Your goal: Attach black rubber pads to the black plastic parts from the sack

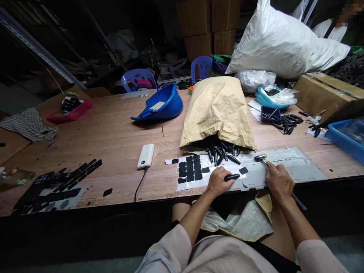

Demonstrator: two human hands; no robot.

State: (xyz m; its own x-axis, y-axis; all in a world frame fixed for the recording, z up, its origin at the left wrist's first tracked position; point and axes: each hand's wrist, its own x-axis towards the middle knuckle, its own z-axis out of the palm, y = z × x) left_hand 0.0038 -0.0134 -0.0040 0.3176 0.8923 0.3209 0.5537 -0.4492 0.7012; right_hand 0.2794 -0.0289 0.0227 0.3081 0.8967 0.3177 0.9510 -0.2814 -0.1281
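Observation:
In my left hand [218, 182] is a black pen-like tube [232, 177], lying level just above the table's near edge. My right hand [279, 180] grips a small hammer [261, 157] by its shaft; the head has a yellowish end and the dark handle sticks out behind the wrist. Under both hands lies a grey board [305, 167]. A single black rounded patch [243, 170] rests between them. To the left, a white sheet [182, 186] carries rows of black patches [190, 172]. More black tubes [223, 153] spill from the mouth of a tan woven sack [216, 106].
A white power bank [146, 155] with a cable, a blue basin [163, 104] and a red tray [69, 112] stand leftward. At right are a cardboard box [331, 94], a blue tray [345, 138] and a pile of tubes [287, 121]. A large white sack [281, 41] stands behind.

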